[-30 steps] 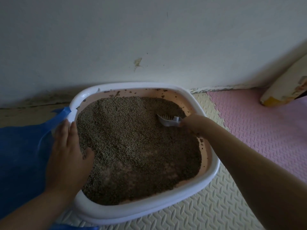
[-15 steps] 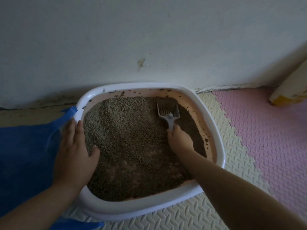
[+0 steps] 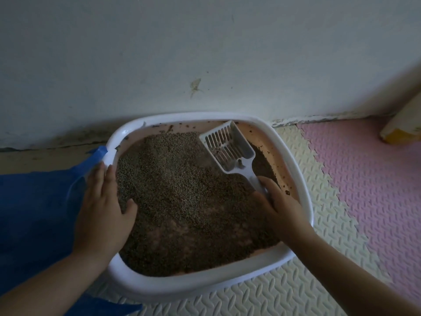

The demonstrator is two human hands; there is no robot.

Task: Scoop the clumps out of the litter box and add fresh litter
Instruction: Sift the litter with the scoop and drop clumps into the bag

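Note:
A white-rimmed litter box (image 3: 293, 160) with a pink inner wall sits against the wall, filled with brown-grey litter (image 3: 182, 195). My right hand (image 3: 280, 206) grips the handle of a white slotted scoop (image 3: 230, 149), which is raised above the litter at the far right corner with a few granules in it. My left hand (image 3: 104, 206) lies flat over the box's left rim, fingers together, pressing the edge of a blue plastic bag (image 3: 38, 208) against it. No separate clump stands out in the litter.
A pale wall (image 3: 205, 53) rises right behind the box. Cream foam mat (image 3: 323, 224) lies under and in front of it, pink foam mat (image 3: 373, 179) to the right. A cream and yellow object (image 3: 403, 128) stands at the far right edge.
My right hand lifted the scoop out of the litter and tilted it up toward the far right corner. The left hand stayed on the left rim and the bag.

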